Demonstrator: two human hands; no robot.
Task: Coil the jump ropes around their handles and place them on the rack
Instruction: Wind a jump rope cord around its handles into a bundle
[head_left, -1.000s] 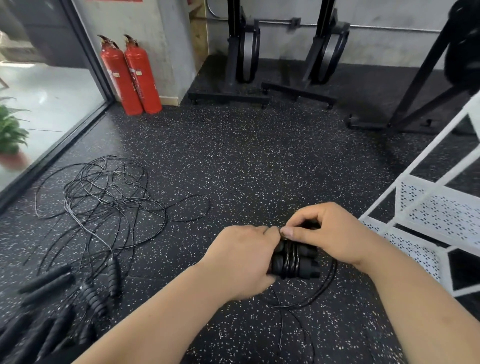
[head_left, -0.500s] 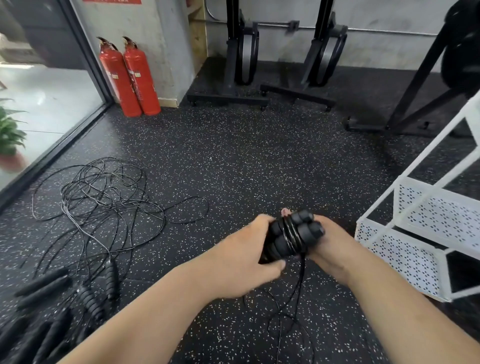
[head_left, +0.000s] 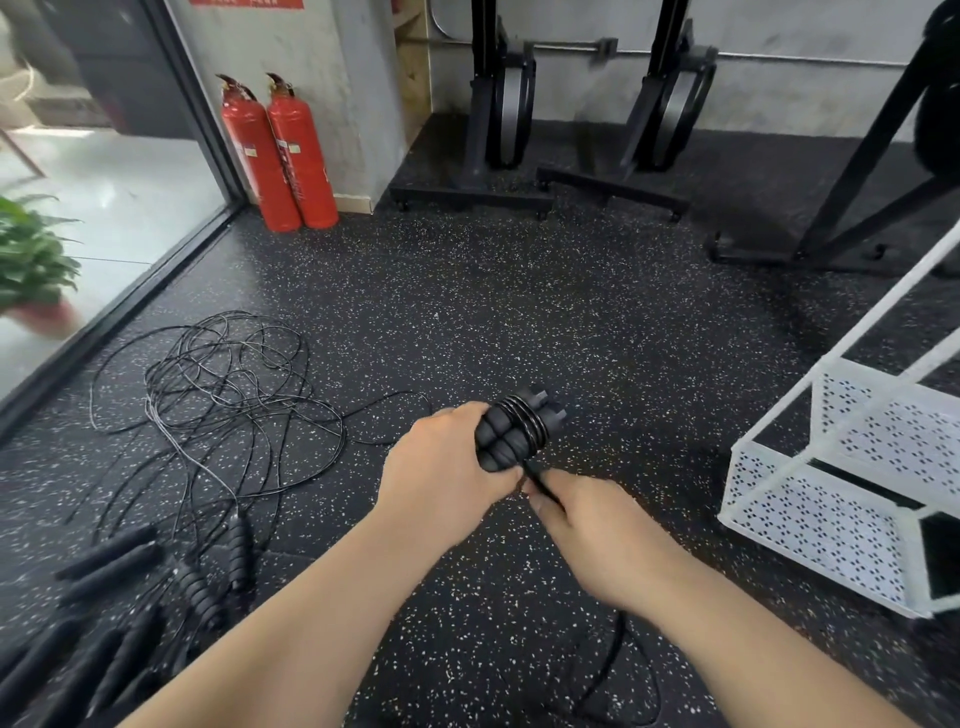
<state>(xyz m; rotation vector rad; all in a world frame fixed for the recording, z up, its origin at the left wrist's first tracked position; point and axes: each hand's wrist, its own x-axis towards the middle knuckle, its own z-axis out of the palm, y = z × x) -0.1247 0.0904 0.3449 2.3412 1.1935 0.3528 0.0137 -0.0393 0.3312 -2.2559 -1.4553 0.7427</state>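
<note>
While left hand (head_left: 447, 467) grips the handles (head_left: 511, 434) — right hand (head_left: 597, 530) pinches rope (head_left: 537, 480) beneath.

I am looking down at a gym: speckled black rubber floor (head_left: 519, 312) is spreading out under me, two upright black flywheel machines (head_left: 511, 104) are standing along the concrete wall, tangled jump ropes (head_left: 223, 395) are lying at my left, and a white perforated metal rack (head_left: 831, 499) is standing at my right.

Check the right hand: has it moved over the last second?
Yes. The right hand has shifted left, away from the white rack, from on top of the coiled handles to just below them, now pinching the rope.
</note>
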